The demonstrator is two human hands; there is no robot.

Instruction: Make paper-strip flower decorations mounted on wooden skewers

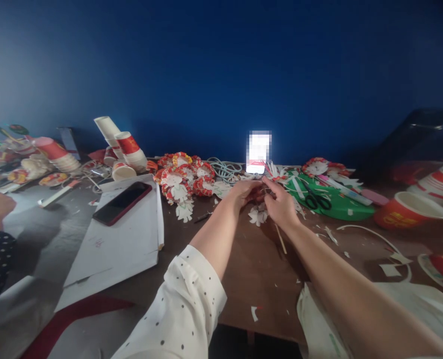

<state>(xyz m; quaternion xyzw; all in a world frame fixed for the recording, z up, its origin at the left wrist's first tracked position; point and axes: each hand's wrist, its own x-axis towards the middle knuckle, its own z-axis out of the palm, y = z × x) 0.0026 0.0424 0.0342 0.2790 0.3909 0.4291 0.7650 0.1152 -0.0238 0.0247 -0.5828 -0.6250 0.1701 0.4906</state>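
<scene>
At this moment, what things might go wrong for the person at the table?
The right hand is close to the black-handled scissors, so a sideways move might knock them. The thin stick juts out below that hand and could catch on something. Paper scraps litter the table; small pieces might get lost among them.

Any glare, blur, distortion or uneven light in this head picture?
Head view: the lit screen glares white, partly pixelated; the blue wall pales at far left; the red paper cup at right looks stretched and soft; detail between the left hand and right hand is too indistinct to name.
</scene>
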